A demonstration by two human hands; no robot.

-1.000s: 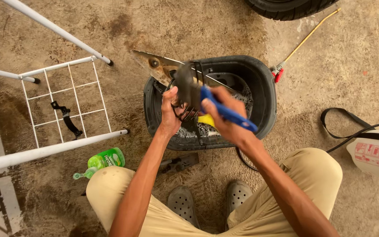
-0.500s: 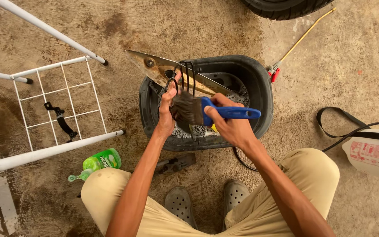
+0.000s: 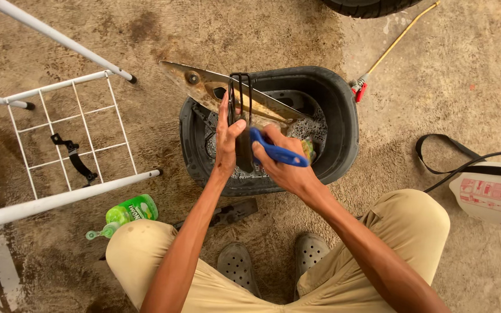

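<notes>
My left hand (image 3: 225, 141) grips a dark metal part (image 3: 241, 124) with thin prongs, held upright above a black tub (image 3: 343, 124) of soapy water. My right hand (image 3: 279, 165) is closed around a blue-handled brush (image 3: 279, 154) and presses it against the side of the part. A long rusty metal panel (image 3: 204, 88) lies slanted across the tub's far left rim, just behind my hands. A yellow-green sponge (image 3: 307, 149) shows near my right hand's fingers in the tub.
A white wire rack (image 3: 59, 139) with a black strap lies at the left. A green soap bottle (image 3: 129, 211) lies by my left knee, a dark flat piece (image 3: 233, 213) near my feet. A white sprayer tank (image 3: 491, 197) with black hose sits right; a tyre (image 3: 372, 7) lies above.
The pronged part has turned upright in my left hand, and my right hand with the brush has slid down along its side. The view has shifted slightly.
</notes>
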